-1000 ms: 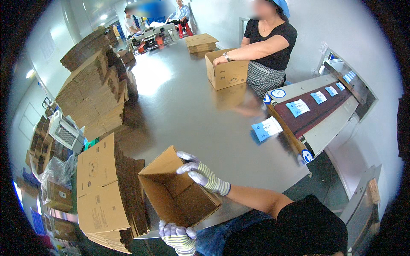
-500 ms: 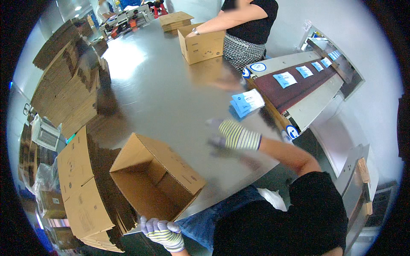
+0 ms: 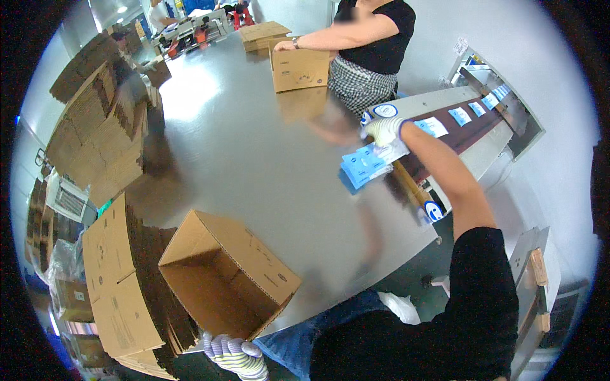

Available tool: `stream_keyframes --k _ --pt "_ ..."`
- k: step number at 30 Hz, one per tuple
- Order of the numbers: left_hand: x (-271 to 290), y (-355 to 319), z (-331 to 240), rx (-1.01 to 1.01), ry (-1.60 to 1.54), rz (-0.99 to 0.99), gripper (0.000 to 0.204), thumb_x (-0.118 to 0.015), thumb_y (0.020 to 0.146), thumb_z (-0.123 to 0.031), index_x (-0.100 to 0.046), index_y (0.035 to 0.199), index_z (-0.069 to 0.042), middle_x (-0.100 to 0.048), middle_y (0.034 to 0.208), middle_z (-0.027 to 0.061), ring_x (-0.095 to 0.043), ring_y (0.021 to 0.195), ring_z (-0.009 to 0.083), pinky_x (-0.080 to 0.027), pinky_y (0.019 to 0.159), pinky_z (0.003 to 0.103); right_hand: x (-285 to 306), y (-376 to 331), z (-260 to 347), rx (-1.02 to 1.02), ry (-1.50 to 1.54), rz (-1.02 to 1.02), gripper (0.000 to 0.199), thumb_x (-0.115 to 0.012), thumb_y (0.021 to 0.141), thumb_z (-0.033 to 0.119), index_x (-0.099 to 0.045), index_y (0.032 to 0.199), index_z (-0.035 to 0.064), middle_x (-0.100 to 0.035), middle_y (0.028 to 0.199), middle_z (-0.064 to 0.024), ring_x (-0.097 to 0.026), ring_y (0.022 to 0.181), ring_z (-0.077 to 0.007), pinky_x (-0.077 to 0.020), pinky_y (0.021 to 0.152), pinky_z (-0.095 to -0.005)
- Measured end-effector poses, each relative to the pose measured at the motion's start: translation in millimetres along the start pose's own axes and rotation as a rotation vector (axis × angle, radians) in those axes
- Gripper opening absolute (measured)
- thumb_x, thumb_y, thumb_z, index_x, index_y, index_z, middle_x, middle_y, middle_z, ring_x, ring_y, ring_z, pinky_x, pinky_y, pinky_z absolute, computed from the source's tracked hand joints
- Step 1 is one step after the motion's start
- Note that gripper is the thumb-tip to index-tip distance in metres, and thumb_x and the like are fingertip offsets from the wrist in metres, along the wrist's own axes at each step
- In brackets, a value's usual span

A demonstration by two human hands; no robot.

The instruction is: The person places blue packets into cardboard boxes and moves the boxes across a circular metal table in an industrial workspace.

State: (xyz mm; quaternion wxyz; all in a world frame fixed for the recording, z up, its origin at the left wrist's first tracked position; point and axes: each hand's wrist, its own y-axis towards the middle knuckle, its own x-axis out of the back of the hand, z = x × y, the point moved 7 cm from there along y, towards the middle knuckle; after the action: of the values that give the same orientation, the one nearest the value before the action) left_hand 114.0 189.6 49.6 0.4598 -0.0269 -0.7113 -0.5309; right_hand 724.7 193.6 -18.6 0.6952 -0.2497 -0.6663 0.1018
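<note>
An open cardboard box (image 3: 254,254) lies tilted at the table's near edge, its mouth facing me. My left hand (image 3: 235,357), in a striped knit glove, is closed at the box's lower rim with the fingers bent over it; the thumb is hidden. Farther right, my right hand (image 3: 384,131), in the same kind of glove, reaches to the conveyor's end. Its fingers curl down on a blue-and-white packet (image 3: 395,151), and the fingertips are partly hidden. Beside that hand, several overlapping blue packets (image 3: 362,166) lie on the table edge.
More packets (image 3: 459,117) lie along the dark red conveyor belt (image 3: 416,166). Flattened cartons (image 3: 117,279) are stacked left of the box, with taller stacks (image 3: 101,127) behind. Across the metal table (image 3: 254,159), a co-worker's hand (image 3: 286,46) rests on another carton (image 3: 302,71).
My right hand has moved from over the table up and right onto the packets at the conveyor's end. More packets overlap there. My left hand stays at the box's rim.
</note>
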Motion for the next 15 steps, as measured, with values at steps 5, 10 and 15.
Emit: stream_keyframes --k 5,10,15 --pt "2.0 -0.4 -0.8 -0.046 0.035 -0.119 0.021 -0.036 0.087 -0.022 -0.048 0.086 -0.005 -0.044 0.072 0.0104 -0.048 0.068 0.0278 -0.047 0.087 0.049 -45.1 24.9 30.4 0.030 0.099 0.130 0.054 -0.073 0.067 0.026 -0.062 0.115 0.0026 -0.066 0.105 -0.0189 -0.064 0.099 -0.0282 -0.0500 0.084 -0.0395" --pt "-5.7 -9.4 4.8 0.086 -0.010 -0.042 0.030 -0.035 0.092 -0.034 -0.040 0.072 -0.013 -0.042 0.072 0.0075 -0.048 0.072 0.0251 -0.041 0.093 0.049 -69.5 -3.9 70.3 -0.077 0.106 0.233 0.040 -0.069 0.069 0.036 -0.071 0.092 0.0032 -0.070 0.084 -0.0159 -0.068 0.081 -0.0294 -0.0531 0.072 -0.0415" --pt "-3.1 -1.5 1.9 0.121 -0.037 -0.060 0.026 -0.039 0.089 -0.034 -0.040 0.073 -0.014 -0.042 0.071 0.0071 -0.048 0.072 0.0249 -0.041 0.094 0.049 -58.0 -89.6 200.4 0.053 -0.311 -0.267 0.061 -0.067 0.066 0.056 -0.067 0.093 0.0005 -0.066 0.096 -0.0221 -0.065 0.089 -0.0362 -0.0511 0.077 -0.0448"
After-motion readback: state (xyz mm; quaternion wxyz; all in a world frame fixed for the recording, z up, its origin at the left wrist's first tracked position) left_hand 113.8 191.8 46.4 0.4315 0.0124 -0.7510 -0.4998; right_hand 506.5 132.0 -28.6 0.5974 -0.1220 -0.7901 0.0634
